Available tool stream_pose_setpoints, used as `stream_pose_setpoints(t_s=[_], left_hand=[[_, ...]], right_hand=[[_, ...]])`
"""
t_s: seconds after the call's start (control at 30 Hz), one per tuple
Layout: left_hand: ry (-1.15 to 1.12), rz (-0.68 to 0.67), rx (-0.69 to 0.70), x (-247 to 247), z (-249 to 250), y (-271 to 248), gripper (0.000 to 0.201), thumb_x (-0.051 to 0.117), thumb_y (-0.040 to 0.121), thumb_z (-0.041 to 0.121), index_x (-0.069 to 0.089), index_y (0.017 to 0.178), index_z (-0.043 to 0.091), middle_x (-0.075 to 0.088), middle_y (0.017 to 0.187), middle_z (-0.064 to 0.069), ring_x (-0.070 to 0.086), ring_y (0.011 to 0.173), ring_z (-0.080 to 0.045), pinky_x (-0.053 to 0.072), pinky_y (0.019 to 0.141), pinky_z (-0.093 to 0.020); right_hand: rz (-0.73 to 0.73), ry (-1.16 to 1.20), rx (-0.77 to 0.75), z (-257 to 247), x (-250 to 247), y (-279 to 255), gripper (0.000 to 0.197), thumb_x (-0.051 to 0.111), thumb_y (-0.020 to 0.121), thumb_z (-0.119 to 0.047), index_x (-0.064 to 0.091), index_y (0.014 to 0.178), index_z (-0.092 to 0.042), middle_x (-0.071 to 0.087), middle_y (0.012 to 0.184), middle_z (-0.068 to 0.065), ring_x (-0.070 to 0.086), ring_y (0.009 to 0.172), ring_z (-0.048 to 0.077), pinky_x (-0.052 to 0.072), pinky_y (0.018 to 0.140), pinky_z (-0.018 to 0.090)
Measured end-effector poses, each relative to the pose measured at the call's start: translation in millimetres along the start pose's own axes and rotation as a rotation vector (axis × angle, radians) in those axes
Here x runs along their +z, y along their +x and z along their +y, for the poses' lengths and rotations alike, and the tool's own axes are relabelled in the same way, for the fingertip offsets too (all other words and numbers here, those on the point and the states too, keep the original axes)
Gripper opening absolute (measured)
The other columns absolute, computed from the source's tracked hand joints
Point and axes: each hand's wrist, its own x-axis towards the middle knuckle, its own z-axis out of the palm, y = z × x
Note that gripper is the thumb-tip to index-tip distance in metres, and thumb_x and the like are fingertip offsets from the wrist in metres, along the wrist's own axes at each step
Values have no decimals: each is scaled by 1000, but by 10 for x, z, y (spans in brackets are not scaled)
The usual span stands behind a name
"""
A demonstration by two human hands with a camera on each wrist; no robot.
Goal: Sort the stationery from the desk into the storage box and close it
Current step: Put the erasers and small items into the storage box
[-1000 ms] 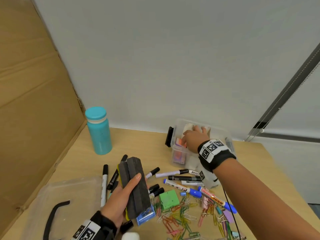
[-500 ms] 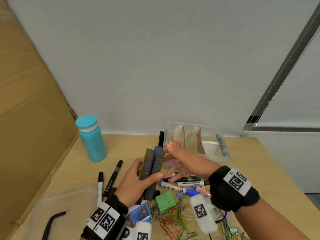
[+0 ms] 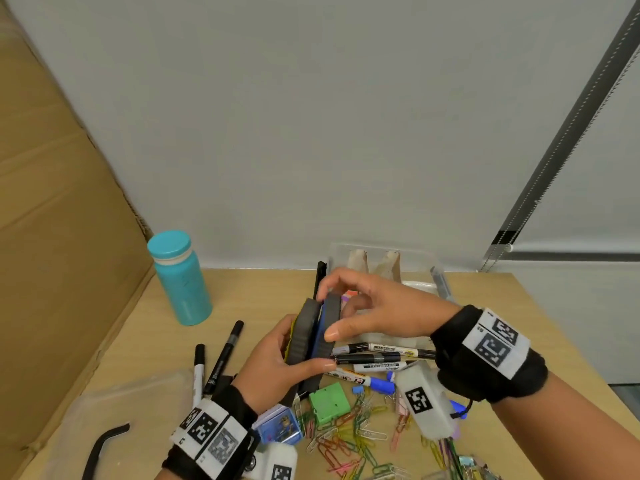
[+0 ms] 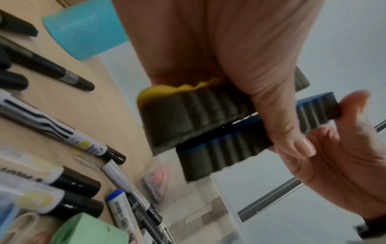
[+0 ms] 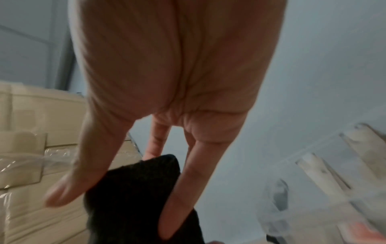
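Two dark felt erasers are held on edge above the desk, a yellow-backed eraser and a blue-backed eraser pressed side by side. My left hand grips the pair from below, thumb across the front; the left wrist view shows the yellow-backed eraser and the blue-backed eraser slightly offset. My right hand pinches the blue-backed eraser's top end between thumb and fingers; its dark felt sits between them. The clear storage box stands open just behind, with tan items and a pink eraser inside.
Markers, coloured paper clips, a green block and a small blue case litter the desk under my hands. The clear lid lies at front left. A teal bottle stands left, beside a cardboard panel.
My right hand left the storage box and came back to take hold of the blue-backed eraser. My left hand raised both erasers up and toward the box.
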Motion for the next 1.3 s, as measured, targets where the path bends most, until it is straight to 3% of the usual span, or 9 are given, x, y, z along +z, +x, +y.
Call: stream_pose_setpoints(t_s=[0.1, 0.23, 0.37, 0.47, 0.63, 0.8, 0.9, 1.17, 1.3], left_hand=[[-13, -7, 38, 64, 51, -7, 53, 78, 72, 9, 52, 116, 20, 70, 103, 9, 68, 92, -5, 51, 74, -15], [-70, 13, 86, 139, 109, 28, 51, 75, 72, 19, 52, 117, 24, 70, 104, 10, 67, 92, -5, 51, 75, -16], [-53, 138, 88, 76, 15, 64, 46, 71, 71, 33, 52, 113, 31, 68, 106, 11, 63, 95, 4, 49, 78, -14], [-49, 202, 24, -12, -113, 52, 50, 67, 71, 42, 53, 116, 26, 66, 107, 8, 62, 94, 5, 46, 81, -17], [-68, 221, -25, -82, -225, -4, 45, 65, 73, 44, 51, 114, 35, 63, 101, 13, 60, 89, 8, 42, 79, -14], [-104, 212, -6, -143, -231, -66, 52, 67, 80, 40, 40, 124, 45, 58, 106, 24, 55, 96, 20, 40, 83, -9], [-116, 219, -13, -179, -248, -100, 49, 71, 74, 54, 43, 114, 51, 57, 108, 25, 53, 96, 22, 37, 86, -11], [-116, 207, -20, -166, -250, -155, 33, 66, 78, 43, 45, 104, 47, 56, 95, 24, 54, 88, 23, 39, 80, -13], [-110, 213, -32, -186, -300, -212, 36, 65, 81, 34, 44, 107, 48, 58, 94, 24, 55, 88, 23, 40, 77, -5]], right_hand=[[-52, -89, -4, -85, -62, -44, 40, 81, 73, -21, 58, 106, -20, 63, 95, -16, 65, 78, 15, 50, 94, 46], [-71, -187, -5, -161, -240, -85, 39, 79, 75, -16, 58, 107, -25, 69, 102, -3, 68, 88, 20, 53, 91, 38], [277, -276, -70, -115, -367, -64, 26, 73, 82, -15, 62, 102, -26, 67, 98, -8, 69, 76, 13, 54, 80, 23], [610, -470, -59, 62, -415, 41, 19, 65, 87, -16, 58, 103, -24, 63, 100, -6, 65, 78, 12, 53, 75, 24], [730, -613, 92, 435, -345, 357, 17, 56, 93, -20, 48, 108, -20, 60, 105, 2, 59, 86, 17, 51, 74, 29], [706, -832, 133, 348, -390, 384, 18, 56, 92, -27, 47, 105, -18, 63, 97, 3, 60, 79, 22, 54, 68, 37], [681, -902, 157, 305, -364, 428, 17, 54, 93, -23, 47, 107, -15, 61, 99, 5, 59, 78, 24, 52, 65, 36], [469, -1158, 306, 433, -232, 879, 10, 55, 89, -13, 45, 87, -17, 64, 94, 6, 49, 68, 24, 41, 61, 32], [315, -1221, 407, 528, -192, 950, 12, 64, 85, -22, 57, 94, -18, 62, 96, 4, 62, 86, 26, 42, 67, 32]])
